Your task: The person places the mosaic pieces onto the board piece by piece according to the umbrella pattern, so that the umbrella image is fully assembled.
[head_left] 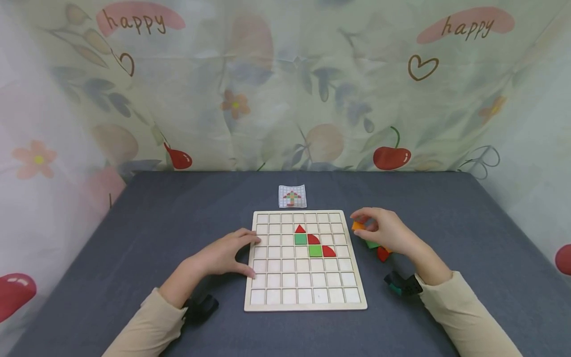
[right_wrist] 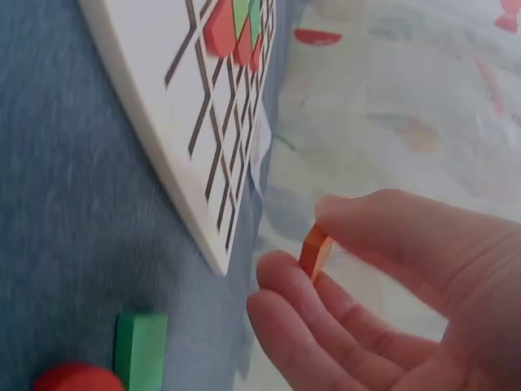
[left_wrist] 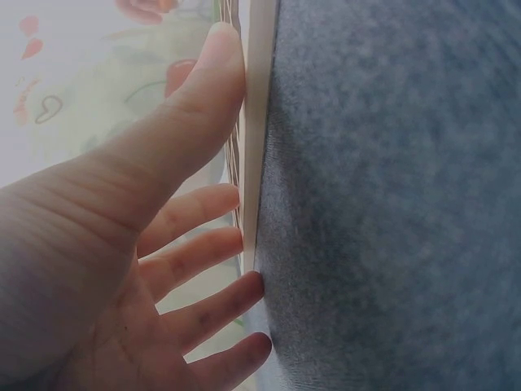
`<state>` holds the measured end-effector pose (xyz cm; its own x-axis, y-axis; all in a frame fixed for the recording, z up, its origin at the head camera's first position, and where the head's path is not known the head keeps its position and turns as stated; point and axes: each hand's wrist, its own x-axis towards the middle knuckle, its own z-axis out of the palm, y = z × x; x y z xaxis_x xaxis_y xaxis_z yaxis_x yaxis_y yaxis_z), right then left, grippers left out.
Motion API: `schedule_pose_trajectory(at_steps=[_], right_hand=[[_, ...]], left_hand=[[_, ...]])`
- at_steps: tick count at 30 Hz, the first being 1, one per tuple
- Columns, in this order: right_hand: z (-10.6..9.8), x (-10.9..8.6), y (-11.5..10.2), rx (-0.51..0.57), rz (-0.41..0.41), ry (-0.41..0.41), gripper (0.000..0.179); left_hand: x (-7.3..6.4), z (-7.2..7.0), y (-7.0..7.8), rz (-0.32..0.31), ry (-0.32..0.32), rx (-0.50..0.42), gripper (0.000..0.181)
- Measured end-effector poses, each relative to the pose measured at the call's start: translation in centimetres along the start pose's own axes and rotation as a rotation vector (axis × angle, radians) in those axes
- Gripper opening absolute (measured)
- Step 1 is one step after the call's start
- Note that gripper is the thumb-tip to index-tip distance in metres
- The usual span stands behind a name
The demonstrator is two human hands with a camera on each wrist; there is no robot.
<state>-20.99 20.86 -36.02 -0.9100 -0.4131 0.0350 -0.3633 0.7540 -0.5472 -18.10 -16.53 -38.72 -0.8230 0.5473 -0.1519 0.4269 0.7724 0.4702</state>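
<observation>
Head view: pinched an orange block [head_left: 358,225] in the right grip [head_left: 387,229], just right of the grid board [head_left: 289,281]; spread the left grip [head_left: 222,254] wide at the board's left edge. Had red and green pieces [head_left: 315,251] on the board, loose blocks [head_left: 382,254] to its right. Left wrist view: rested the thumb [left_wrist: 216,61] against the board. Right wrist view: held the orange block apart from the board.

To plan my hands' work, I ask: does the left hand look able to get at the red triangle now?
Probably yes: the left hand touches the left edge of the wooden grid board, and only bare squares seem to lie between it and the red triangle.
</observation>
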Motion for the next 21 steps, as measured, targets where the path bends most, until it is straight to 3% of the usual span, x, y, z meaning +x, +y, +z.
schedule_pose_trajectory(at_steps=[7, 21], right_hand=[[1.0, 0.0, -1.1, 0.017, -0.111, -0.009, 0.024], [3.1, 0.6, -3.9, 0.062, -0.139, -0.106, 0.029]], left_hand=[[0.0, 0.0, 0.0, 0.001, 0.000, 0.001, 0.078], [-0.1, -0.1, 0.2, -0.004, -0.005, -0.007, 0.078]])
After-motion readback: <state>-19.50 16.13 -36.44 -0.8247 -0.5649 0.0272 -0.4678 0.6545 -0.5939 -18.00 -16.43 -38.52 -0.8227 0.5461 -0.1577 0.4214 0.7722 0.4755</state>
